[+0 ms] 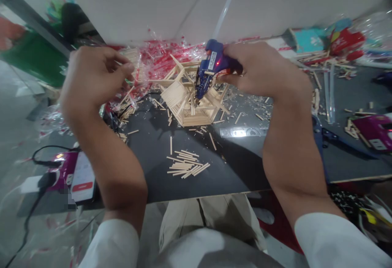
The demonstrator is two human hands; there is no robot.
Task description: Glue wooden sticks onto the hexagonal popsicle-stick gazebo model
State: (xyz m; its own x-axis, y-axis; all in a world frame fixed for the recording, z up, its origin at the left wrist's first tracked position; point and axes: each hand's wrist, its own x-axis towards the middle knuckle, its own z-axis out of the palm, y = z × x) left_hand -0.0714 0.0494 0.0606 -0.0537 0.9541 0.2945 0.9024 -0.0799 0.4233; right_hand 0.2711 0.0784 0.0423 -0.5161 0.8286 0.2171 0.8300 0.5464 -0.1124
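Observation:
My right hand (260, 68) is wrapped round a blue hot glue gun (211, 65) with a small red light on its side. A translucent glue stick (228, 4) rises out of its back, and its nozzle points down into a structure of thin wooden sticks (197, 120). That structure has a many-sided stacked base with slatted panels and sticks jutting up. My left hand (94, 80) hovers to the left of it, thumb and fingers curled together; whether anything small is between them is hidden. Loose short sticks (186, 164) lie in front of the structure.
Red-and-clear plastic wrappers (162, 61) heap behind the structure. A clear ruler (243, 132) lies right of it. A phone (82, 178) and a purple power socket (63, 164) sit left; another purple socket (372, 131) is right. Stick scraps litter the dark tabletop (239, 170).

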